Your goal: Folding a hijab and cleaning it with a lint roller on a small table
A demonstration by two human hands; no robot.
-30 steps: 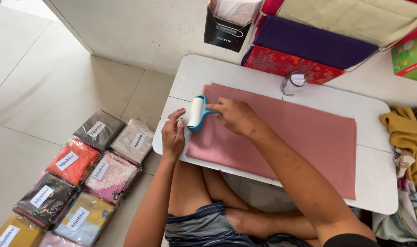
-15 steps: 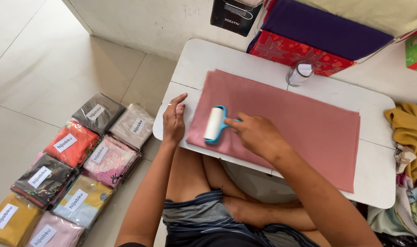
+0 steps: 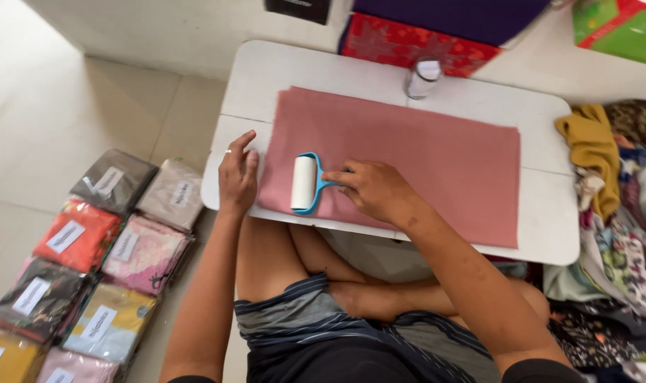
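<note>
Head view: right hand [image 3: 376,190] is gripping a blue lint roller [image 3: 305,184] on pink cloth [image 3: 408,152]; left hand [image 3: 238,177], fingers spread, is pinning the cloth's edge to the tabletop [image 3: 543,234], sensibly keeping it taut.

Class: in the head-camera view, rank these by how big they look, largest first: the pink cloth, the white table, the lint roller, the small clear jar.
1. white table
2. pink cloth
3. lint roller
4. small clear jar

The roller and jar look close in size; the jar lies farther from the camera, so that order is unsure.
</note>
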